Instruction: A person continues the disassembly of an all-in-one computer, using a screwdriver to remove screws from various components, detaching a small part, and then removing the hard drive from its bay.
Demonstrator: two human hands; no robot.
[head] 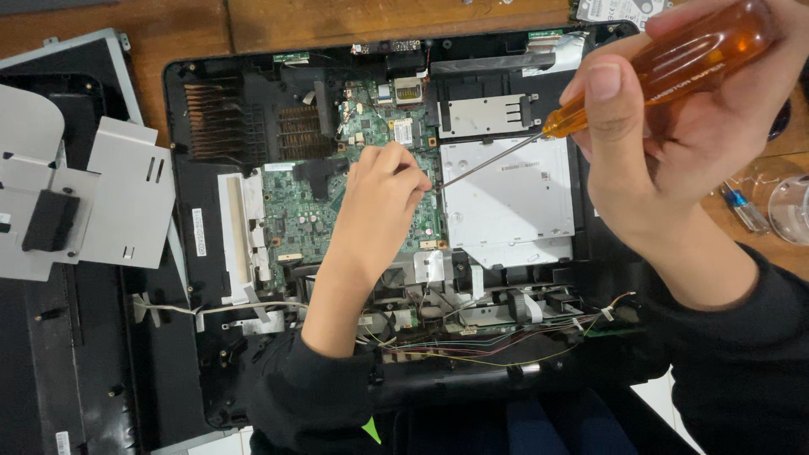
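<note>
An opened computer case (194, 253) lies flat on a wooden table (354, 21), its back cover off and its insides bare. The person's right hand (674, 126) is closed around the amber handle of a long screwdriver (590, 109), thumb pressed along the handle near where the thin metal shaft comes out; the shaft slants down and to the left, and its tip ends right at the fingertips of the left hand (379, 211). That left hand rests on the green circuit board (295, 219) in the middle of the case, fingers curled and pinched together at the board's right edge (whatever they pinch is too small to make out), so I cannot tell if it holds anything. Just right of the tip sits a flat silver drive (514, 202), with a smaller metal bracket (484, 114) above it. Left of the board are copper cooling fins (219, 122), and below it a tangle of thin coloured wires (472, 345) runs along the case's lower edge. A removed grey metal plate (109, 202) lies off to the left on a black panel, and a clear glass (792, 211) stands at the far right beside a small blue-capped object.
</note>
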